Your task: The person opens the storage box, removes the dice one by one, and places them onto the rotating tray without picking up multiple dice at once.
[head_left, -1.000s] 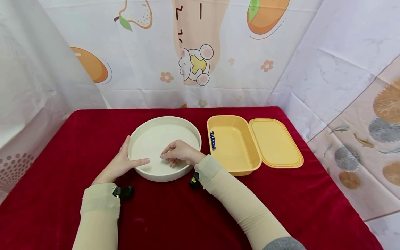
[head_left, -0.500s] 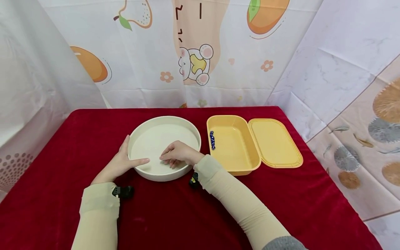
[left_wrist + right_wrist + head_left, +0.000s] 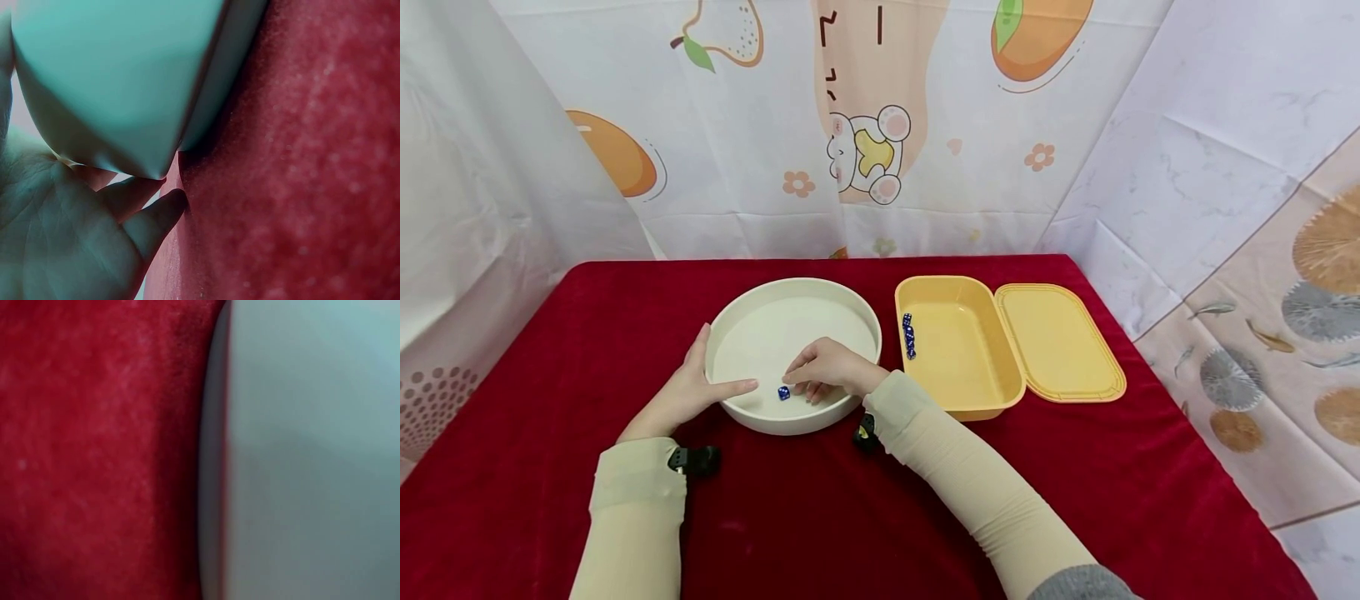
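A round white tray [image 3: 797, 321] with a low wall stands on the red cloth. My left hand [image 3: 681, 396] holds its near left side, thumb over the rim and fingers along the outer wall. The left wrist view shows those fingers [image 3: 153, 219] against the wall. My right hand [image 3: 835, 368] is over the tray's near right part, fingers bent, thumb and index tips close together. A blue die [image 3: 784, 392] with white dots shows just below those tips; I cannot tell whether they still touch it. The right wrist view shows only cloth and the tray's wall [image 3: 300, 462].
Right of the tray stands a yellow box [image 3: 962, 342] with a row of several blue dice [image 3: 909, 337] along its left wall. Its yellow lid [image 3: 1062, 343] lies against its right side. A white printed curtain [image 3: 737, 167] hangs behind the red-covered table [image 3: 775, 517].
The blue die has come into sight below my right fingertips, where only the fingers showed before. Both hands have stayed nearly where they were.
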Demonstrator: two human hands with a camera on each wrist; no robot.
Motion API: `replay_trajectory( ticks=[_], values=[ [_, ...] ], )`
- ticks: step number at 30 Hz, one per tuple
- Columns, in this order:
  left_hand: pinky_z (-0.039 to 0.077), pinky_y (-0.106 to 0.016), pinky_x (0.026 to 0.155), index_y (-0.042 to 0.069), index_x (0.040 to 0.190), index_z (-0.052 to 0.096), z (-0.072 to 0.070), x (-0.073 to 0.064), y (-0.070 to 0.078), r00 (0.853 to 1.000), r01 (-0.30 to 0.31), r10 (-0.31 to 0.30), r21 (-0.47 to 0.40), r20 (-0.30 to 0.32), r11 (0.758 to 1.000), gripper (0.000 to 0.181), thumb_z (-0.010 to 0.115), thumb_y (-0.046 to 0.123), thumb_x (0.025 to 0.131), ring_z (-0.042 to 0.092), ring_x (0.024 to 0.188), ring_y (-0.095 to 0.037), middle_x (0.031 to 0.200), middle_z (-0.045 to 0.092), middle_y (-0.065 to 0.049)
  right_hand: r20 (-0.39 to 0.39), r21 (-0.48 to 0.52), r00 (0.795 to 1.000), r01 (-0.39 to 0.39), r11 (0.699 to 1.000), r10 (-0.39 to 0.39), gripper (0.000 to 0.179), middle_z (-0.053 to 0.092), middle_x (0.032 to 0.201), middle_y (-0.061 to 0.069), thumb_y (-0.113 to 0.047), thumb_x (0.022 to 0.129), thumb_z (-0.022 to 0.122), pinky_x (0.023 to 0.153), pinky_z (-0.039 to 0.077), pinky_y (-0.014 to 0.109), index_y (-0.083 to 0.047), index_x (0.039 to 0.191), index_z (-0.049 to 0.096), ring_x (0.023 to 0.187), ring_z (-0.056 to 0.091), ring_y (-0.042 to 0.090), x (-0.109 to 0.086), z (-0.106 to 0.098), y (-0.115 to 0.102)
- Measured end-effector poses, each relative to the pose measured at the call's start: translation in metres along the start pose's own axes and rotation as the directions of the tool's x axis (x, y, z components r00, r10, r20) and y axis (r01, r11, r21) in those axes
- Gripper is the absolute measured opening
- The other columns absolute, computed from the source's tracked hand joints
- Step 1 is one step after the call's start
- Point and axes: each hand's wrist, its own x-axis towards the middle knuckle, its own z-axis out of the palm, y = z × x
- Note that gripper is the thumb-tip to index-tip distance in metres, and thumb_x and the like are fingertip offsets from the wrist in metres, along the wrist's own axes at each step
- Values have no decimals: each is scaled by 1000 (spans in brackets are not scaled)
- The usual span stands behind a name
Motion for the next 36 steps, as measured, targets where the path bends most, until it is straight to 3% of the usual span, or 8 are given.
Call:
replay_trajectory(
  ticks=[13,22,30,36],
  values=[
    [14,-69,117,14,155,-25,-1,1,-1,1000,-2,2,-2,-1,1000,128,77,45,83,1,151,-46,165,-14,-20,-103,76,990,102,992,-94,21,69,77,6,-10,93,67,51,53,20,1,110,72,55,58,11,-3,0,-5],
    [13,-70,117,13,155,-25,-1,-1,2,1000,4,-4,7,2,1000,129,77,46,83,-1,151,-46,165,-15,-20,-108,117,989,116,986,-104,27,69,81,8,-8,94,66,54,54,19,5,117,69,57,59,10,-12,-4,-14],
    [13,-70,117,13,155,-24,-1,-1,1,1000,0,0,3,-4,1000,128,77,45,83,-1,151,-46,165,-15,-20,-116,163,987,125,979,-107,32,69,85,8,-12,96,65,60,57,21,5,123,66,60,61,11,-25,-22,-27],
    [13,-69,117,15,155,-24,0,0,-1,1000,-6,6,-5,-2,1000,128,77,45,83,-1,152,-45,165,-15,-18,-123,250,987,136,959,-108,29,67,85,7,-10,96,64,63,58,22,3,121,66,65,62,12,-33,-44,-34]
  ],
)
